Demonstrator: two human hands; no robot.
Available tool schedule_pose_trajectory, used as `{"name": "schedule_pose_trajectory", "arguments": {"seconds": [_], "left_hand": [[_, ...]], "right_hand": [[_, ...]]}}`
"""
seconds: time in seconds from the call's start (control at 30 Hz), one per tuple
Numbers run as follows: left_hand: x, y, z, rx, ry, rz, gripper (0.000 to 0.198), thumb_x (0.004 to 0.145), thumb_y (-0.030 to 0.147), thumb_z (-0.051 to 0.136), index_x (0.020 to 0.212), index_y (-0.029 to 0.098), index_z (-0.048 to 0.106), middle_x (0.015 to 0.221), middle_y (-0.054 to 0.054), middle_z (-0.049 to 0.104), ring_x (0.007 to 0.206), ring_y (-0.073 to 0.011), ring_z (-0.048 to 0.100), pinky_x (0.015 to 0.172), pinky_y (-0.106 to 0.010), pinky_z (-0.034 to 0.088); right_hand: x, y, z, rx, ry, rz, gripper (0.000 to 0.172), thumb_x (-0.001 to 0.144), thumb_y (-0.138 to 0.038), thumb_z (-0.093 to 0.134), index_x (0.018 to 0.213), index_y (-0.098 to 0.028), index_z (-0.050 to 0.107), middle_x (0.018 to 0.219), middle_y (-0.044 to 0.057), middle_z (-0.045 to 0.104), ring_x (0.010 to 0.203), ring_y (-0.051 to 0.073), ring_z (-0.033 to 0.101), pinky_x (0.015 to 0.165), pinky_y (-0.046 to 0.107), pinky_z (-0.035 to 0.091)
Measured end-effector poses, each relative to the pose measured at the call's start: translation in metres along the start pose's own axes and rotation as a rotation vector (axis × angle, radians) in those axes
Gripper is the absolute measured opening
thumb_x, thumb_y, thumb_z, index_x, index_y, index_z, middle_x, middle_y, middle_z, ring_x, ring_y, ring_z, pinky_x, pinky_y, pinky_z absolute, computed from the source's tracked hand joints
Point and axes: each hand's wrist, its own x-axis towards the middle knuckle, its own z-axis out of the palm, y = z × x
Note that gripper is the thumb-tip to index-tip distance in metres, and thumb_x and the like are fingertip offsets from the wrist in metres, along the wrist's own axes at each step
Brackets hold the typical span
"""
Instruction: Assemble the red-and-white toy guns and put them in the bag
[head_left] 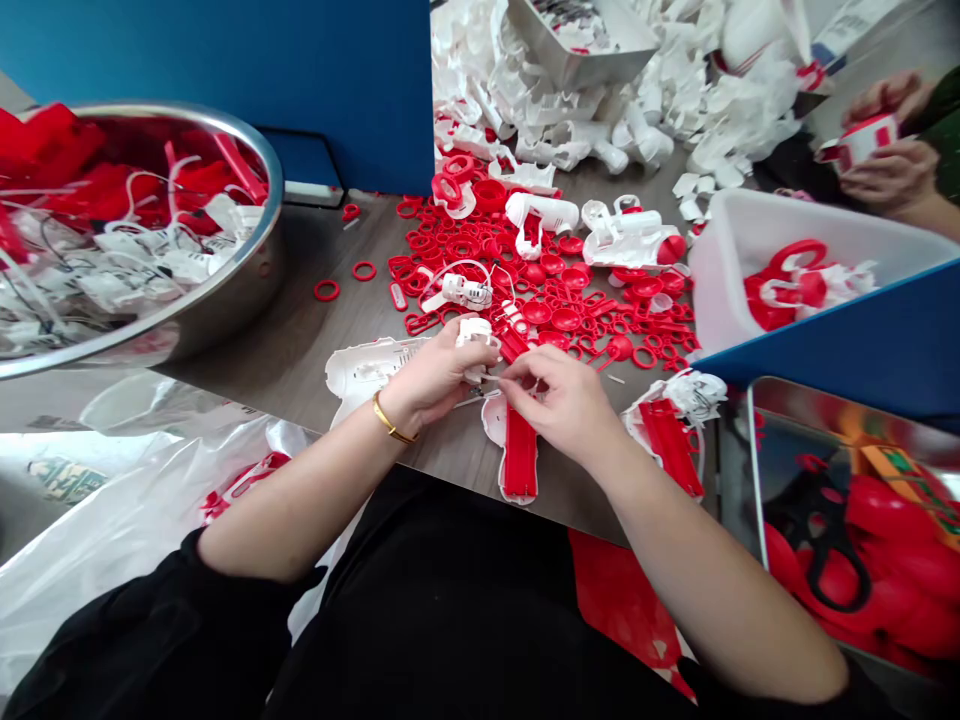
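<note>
My left hand (439,375) grips a small white plastic part (476,338) between its fingers and thumb. My right hand (555,400) pinches a thin silvery wire (489,379) leading to that part. Below my hands, a long red plastic strip (520,452) lies on a white plastic shell (493,420). Another white shell (371,370) lies under my left hand's side. A loose heap of red plastic rings and caps (525,300) spreads across the brown tabletop (285,340) beyond my hands. A gold bangle (391,418) circles my left wrist.
A steel bowl (274,180) holds red and white wired parts at left. A white bin (757,235) holds red parts at right. Beyond it, a co-worker's hands (885,140) hold a red-and-white piece. White shells (600,100) pile up behind. Black scissors (817,540) lie on red pieces in a metal tray.
</note>
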Motion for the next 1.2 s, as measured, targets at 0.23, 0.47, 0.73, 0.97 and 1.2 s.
{"name": "schedule_pose_trajectory", "arguments": {"seconds": [0.23,0.47,0.73,0.97,1.2], "left_hand": [[-0.002,-0.011,-0.013,0.796,0.15,0.3,0.042,0.078,0.028,0.063,0.117,0.018,0.053,0.112,-0.007,0.062,0.103,-0.0238,0.057,0.088,-0.035,0.042],[-0.003,-0.011,-0.013,0.155,0.03,0.005,0.029,0.084,0.041,0.061,0.1,0.019,0.051,0.07,0.002,0.057,0.051,-0.0099,0.052,0.044,-0.021,0.036],[-0.01,-0.014,-0.009,0.06,-0.033,-0.037,0.034,0.07,0.02,0.074,0.09,0.019,0.047,0.072,0.004,0.059,0.054,-0.0065,0.053,0.045,-0.017,0.041],[-0.012,-0.014,-0.005,0.044,-0.156,-0.048,0.037,0.072,0.028,0.074,0.094,0.019,0.047,0.075,0.004,0.057,0.058,-0.0068,0.055,0.052,-0.019,0.045],[-0.014,-0.011,-0.005,0.292,-0.228,0.031,0.061,0.078,0.033,0.072,0.124,0.022,0.034,0.081,0.003,0.056,0.062,-0.0086,0.055,0.052,-0.02,0.042]], "right_hand": [[0.005,0.001,0.002,-0.306,0.19,-0.193,0.013,0.077,-0.013,0.052,0.084,-0.023,0.057,0.08,0.004,0.064,0.084,0.024,0.057,0.082,0.04,0.045],[-0.037,-0.047,0.004,-0.183,-0.025,-0.383,0.017,0.086,-0.016,0.052,0.098,-0.023,0.062,0.089,0.003,0.069,0.091,0.022,0.06,0.088,0.041,0.044],[-0.06,-0.011,-0.005,0.234,-0.275,0.305,0.025,0.092,-0.039,0.049,0.085,-0.021,0.065,0.072,0.001,0.069,0.061,0.015,0.062,0.061,0.029,0.05],[-0.021,-0.004,-0.003,0.646,-0.16,0.611,0.039,0.066,-0.054,0.074,0.077,-0.019,0.062,0.057,-0.003,0.059,0.046,0.009,0.048,0.045,0.022,0.038],[-0.022,0.004,-0.018,0.828,-0.22,0.714,0.052,0.07,-0.068,0.062,0.064,-0.017,0.056,0.056,-0.003,0.052,0.043,0.006,0.037,0.038,0.02,0.023]]}}
